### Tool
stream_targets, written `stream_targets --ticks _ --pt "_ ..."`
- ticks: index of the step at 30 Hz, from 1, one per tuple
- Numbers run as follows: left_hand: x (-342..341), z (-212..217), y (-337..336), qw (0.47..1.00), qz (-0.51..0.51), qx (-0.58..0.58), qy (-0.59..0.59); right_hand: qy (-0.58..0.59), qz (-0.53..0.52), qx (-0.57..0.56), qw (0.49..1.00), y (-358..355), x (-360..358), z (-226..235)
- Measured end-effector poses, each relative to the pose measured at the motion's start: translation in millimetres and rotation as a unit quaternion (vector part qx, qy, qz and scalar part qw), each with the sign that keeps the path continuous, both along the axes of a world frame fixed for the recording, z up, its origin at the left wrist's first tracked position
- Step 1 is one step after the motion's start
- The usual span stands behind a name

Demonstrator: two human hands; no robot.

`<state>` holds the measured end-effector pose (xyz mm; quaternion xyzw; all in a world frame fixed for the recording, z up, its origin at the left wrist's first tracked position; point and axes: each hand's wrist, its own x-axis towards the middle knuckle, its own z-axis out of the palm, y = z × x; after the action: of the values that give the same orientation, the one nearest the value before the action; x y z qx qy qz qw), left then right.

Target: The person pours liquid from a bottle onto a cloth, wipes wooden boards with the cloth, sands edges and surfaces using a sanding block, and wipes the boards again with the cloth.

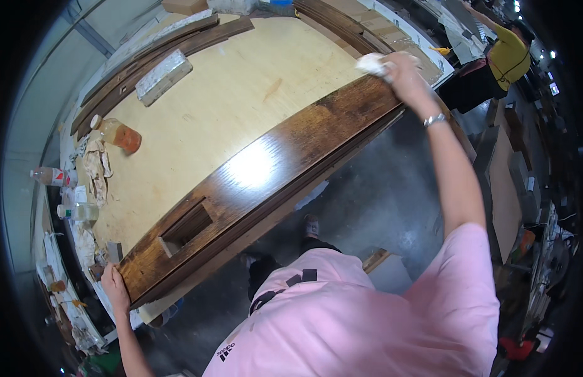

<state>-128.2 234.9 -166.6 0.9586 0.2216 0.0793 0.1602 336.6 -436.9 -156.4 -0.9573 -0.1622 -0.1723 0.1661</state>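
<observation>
A long, dark brown stained wooden board (297, 154) with a rectangular cutout (189, 227) near its left end lies along the table's near edge, its finish glossy at the middle. At the far right end my right hand (405, 75) is closed on a white cloth (371, 63), slightly blurred, against the board's end. My left hand (115, 288) grips the board's left end, thumb and fingers at its edge. Just beyond those fingers stands a small grey block (115, 252); whether they touch it I cannot tell.
The pale tabletop (241, 94) carries a foil-like wrapped block (164, 76), a bottle of orange-brown liquid (118, 135), crumpled cloth (97, 166) and more dark wood strips (197, 41). Other bottles (78, 211) stand at left. A person in yellow (510, 53) works at the far right.
</observation>
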Motion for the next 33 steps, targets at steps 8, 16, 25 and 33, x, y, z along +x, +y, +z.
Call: stream_targets --ticks 8,16,25,33 --pt "-21 3 13 0.995 0.040 0.049 0.080 0.080 0.296 -0.008 0.952 103 -74 29" --pt "-19 -15 32 0.997 0.025 0.051 0.058 -0.053 -0.019 0.006 0.998 -47 5 12" --pt "-28 -21 47 0.996 0.031 0.030 0.076 -0.156 0.319 0.120 0.927 46 -118 -23" --pt "-25 -21 50 0.997 0.027 0.044 0.063 -0.139 -0.178 0.185 0.956 -125 -28 -45"
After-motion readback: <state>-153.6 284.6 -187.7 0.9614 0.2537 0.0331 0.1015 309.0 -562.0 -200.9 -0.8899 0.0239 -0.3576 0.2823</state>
